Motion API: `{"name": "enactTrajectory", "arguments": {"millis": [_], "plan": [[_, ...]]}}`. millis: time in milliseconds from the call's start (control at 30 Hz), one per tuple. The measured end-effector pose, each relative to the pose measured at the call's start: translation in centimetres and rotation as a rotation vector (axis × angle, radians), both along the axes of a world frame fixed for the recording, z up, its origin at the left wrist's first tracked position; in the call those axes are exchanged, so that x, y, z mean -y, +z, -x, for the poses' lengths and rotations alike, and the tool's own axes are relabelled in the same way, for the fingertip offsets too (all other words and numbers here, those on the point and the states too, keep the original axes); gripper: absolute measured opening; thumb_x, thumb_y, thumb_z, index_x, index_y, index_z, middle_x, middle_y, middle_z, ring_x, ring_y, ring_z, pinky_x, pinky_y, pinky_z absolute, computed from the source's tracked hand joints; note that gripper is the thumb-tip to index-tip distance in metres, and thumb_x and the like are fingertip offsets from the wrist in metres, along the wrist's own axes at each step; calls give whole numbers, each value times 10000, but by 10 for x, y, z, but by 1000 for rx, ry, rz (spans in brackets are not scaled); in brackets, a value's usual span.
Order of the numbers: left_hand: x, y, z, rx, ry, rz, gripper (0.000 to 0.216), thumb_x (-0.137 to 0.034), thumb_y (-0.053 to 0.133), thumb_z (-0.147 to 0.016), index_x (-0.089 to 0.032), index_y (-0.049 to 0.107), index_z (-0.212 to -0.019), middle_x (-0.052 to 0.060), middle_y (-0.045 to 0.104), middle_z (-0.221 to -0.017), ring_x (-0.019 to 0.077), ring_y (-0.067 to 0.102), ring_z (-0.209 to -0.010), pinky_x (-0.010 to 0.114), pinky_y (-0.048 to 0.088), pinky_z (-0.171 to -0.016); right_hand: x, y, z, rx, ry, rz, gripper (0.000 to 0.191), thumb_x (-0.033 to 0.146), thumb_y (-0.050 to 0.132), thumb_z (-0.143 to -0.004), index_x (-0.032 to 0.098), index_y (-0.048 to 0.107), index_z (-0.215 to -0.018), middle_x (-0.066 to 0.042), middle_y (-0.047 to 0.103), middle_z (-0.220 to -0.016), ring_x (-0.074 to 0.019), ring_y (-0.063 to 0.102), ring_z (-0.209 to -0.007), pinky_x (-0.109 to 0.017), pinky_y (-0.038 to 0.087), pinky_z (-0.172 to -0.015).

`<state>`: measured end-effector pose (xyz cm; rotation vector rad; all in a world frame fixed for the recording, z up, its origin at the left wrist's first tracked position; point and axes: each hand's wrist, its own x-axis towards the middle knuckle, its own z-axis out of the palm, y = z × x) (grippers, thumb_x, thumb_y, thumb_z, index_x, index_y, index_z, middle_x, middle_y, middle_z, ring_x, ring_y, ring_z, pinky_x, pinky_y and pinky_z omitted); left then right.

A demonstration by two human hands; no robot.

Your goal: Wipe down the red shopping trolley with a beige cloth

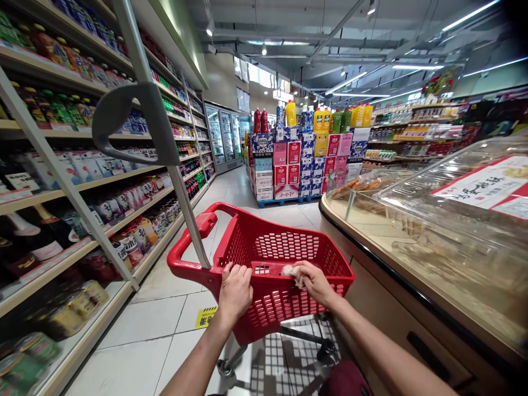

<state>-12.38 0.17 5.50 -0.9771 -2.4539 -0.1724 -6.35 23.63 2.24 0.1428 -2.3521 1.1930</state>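
A red plastic shopping cart (284, 313) stands sideways in front of me, its basket with perforated walls. My left hand (236, 291) is wrapped over the near rim, close to the cart's handle end. Farther right along the same rim, my right hand (312, 279) grips a crumpled whitish cloth (291, 270), which lies over the rim. Part of the cloth is hidden by my fingers. A metal pole with a grey loop handle (136, 124) rises from the cart's left end.
Shelves of bottles and cans (94, 181) line the left side. A glass-topped display counter (412, 242) stands close on the right. Stacked drink cartons (289, 165) rise ahead on a blue pallet. A yellow floor sticker (205, 317) lies left of the cart.
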Motion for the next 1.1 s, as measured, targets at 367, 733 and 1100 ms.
{"name": "enactTrajectory", "arguments": {"millis": [367,733,1100], "plan": [[-8,-3,11,-20,4,-25,233,-81,407,-702,-197,570,-821,43,591,-791,210,499,-836,394,261,-948,-53,22,-17,21,-120,114,164,91,468,-582,180,545,-468,-17,595,-627,-132,534,-610,-304,440,-635],[-13,-4,9,-49,-4,-8,265,-70,378,-737,-203,579,-848,47,594,-792,213,509,-840,391,260,-944,-52,-70,-14,-169,-338,-477,308,174,403,-812,269,587,-1039,-48,572,-1150,-203,455,-1133,-463,342,-932],[-14,-2,3,-63,2,13,290,-56,361,-733,-191,572,-880,54,581,-809,219,501,-863,400,234,-988,-18,-58,1,-166,-257,-440,340,176,393,-825,279,564,-1100,-41,574,-1162,-195,461,-1126,-458,300,-966]]}}
